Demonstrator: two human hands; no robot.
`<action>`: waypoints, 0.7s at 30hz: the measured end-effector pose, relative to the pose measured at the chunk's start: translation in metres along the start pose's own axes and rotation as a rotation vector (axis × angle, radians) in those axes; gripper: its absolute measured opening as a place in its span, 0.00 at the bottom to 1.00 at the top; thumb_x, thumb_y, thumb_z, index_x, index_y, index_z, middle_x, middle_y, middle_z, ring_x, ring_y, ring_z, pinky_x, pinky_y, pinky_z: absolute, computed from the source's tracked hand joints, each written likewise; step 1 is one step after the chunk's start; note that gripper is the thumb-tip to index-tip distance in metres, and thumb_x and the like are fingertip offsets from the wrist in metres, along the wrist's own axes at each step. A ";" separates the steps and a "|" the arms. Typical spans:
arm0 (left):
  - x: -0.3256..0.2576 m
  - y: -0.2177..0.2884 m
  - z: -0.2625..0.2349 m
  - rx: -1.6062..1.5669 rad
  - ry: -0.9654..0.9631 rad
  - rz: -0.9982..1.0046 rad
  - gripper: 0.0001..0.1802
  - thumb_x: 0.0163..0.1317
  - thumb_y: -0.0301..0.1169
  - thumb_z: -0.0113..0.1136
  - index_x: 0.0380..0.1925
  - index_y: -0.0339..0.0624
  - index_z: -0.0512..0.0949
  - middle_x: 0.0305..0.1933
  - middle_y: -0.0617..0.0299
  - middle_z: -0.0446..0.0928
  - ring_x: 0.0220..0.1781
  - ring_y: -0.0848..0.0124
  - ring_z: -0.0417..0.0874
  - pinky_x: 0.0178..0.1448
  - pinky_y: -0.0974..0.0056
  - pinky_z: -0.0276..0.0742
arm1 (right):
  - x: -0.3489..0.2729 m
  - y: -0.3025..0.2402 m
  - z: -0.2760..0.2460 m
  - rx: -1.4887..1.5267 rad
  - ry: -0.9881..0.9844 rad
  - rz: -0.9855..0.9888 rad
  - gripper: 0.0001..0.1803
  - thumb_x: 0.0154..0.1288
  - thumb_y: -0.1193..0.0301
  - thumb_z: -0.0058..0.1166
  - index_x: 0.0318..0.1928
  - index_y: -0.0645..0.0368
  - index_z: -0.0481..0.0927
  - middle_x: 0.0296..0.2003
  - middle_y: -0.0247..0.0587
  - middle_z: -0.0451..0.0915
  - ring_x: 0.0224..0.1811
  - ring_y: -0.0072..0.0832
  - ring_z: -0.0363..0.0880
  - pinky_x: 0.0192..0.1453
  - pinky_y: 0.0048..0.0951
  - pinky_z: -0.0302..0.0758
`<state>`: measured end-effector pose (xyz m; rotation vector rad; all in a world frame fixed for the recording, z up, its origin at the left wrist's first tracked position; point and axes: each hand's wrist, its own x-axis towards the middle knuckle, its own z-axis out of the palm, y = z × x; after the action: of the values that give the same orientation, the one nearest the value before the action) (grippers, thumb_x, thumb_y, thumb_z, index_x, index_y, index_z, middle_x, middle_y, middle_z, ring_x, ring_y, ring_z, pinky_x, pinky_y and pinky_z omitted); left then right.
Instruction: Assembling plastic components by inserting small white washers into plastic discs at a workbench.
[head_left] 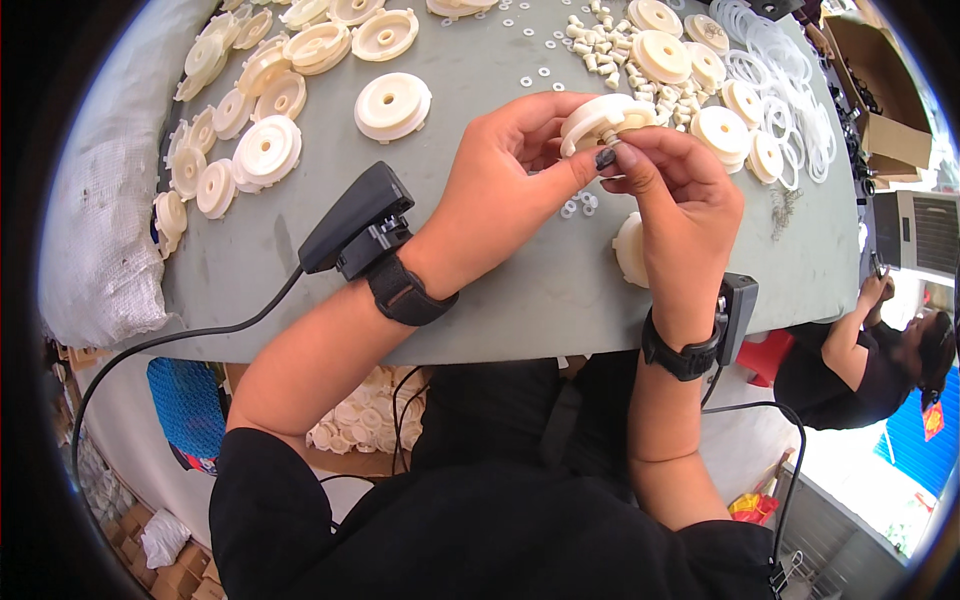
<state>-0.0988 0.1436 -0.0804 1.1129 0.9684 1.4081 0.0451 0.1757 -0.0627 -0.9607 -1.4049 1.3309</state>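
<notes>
My left hand (495,190) grips a cream plastic wheel (598,116) by its rim, tilted above the table. My right hand (690,205) pinches a small cream plastic peg (611,138) against the wheel's middle; the fingertips partly hide it, and how deep it sits I cannot tell. Another cream wheel (629,248) lies partly behind my right hand. Between my wrists, a few small translucent washers (580,205) rest on the table. A heap of similar pegs (600,45) lies just beyond my hands.
Cream wheels (393,105) are spread over the left of the grey table (480,310). Clear rings (790,95) pile up at the far right, beside more wheels (720,137). Cables run from both wrist devices (360,220). Another person (860,370) is at the right.
</notes>
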 end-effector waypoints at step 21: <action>-0.001 -0.002 0.005 0.112 0.043 0.053 0.19 0.59 0.26 0.57 0.49 0.31 0.69 0.45 0.57 0.76 0.47 0.74 0.76 0.51 0.69 0.72 | 0.001 0.004 0.002 -0.154 0.034 -0.103 0.05 0.57 0.79 0.55 0.34 0.67 0.76 0.29 0.40 0.80 0.30 0.21 0.79 0.36 0.19 0.75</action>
<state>-0.0933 0.1431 -0.0816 1.2027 1.0663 1.4401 0.0424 0.1768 -0.0668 -0.9936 -1.5268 1.1386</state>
